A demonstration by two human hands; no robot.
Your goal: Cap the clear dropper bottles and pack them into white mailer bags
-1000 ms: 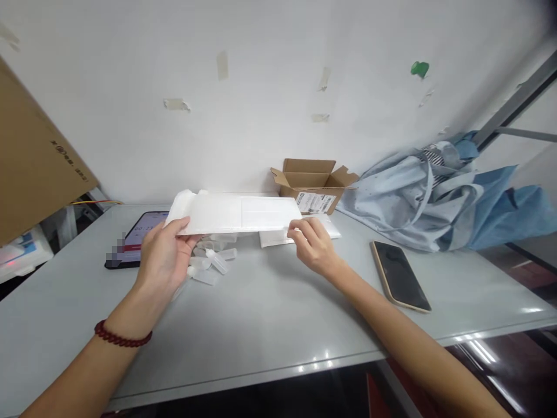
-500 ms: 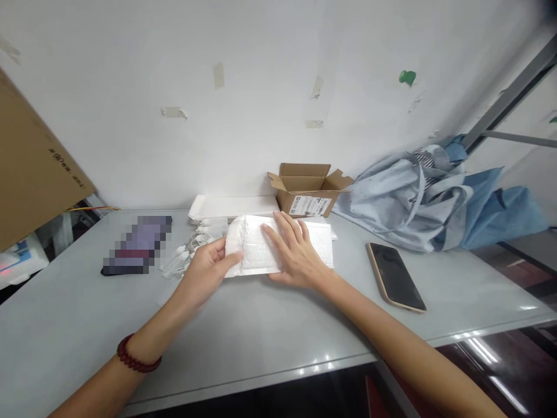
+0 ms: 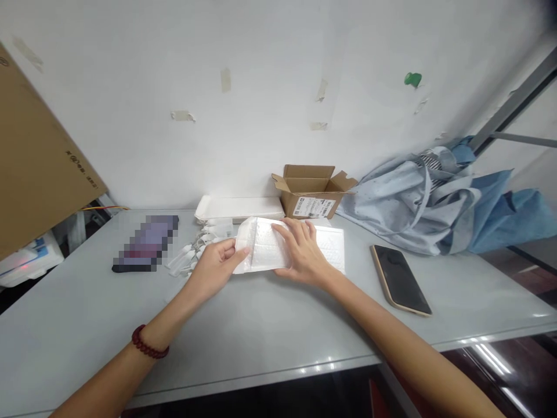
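Note:
A white padded bubble mailer (image 3: 267,247) lies crosswise in front of me, just above or on the grey table. My left hand (image 3: 214,264) pinches its left end, thumb on top and fingers curled beneath. Across the middle of the mailer lies my right hand (image 3: 304,249), fingers over its upper side and thumb at the near edge, gripping it. Past my left hand is a heap of small white items in clear bags (image 3: 204,235), partly hidden; I cannot make out their kind. Behind them rests a stack of white mailers (image 3: 243,207).
An open cardboard box (image 3: 310,203) with labels stands against the wall. A phone (image 3: 401,278) lies to the right, a pixelated dark device (image 3: 148,244) to the left. Blue cloth bags (image 3: 400,197) are piled back right; a large cardboard sheet (image 3: 43,151) leans at left.
My view has shifted slightly, so most things sit a little further right. Both hands keep hold of the bubble mailer; the fingers of my right hand are more bent over it.

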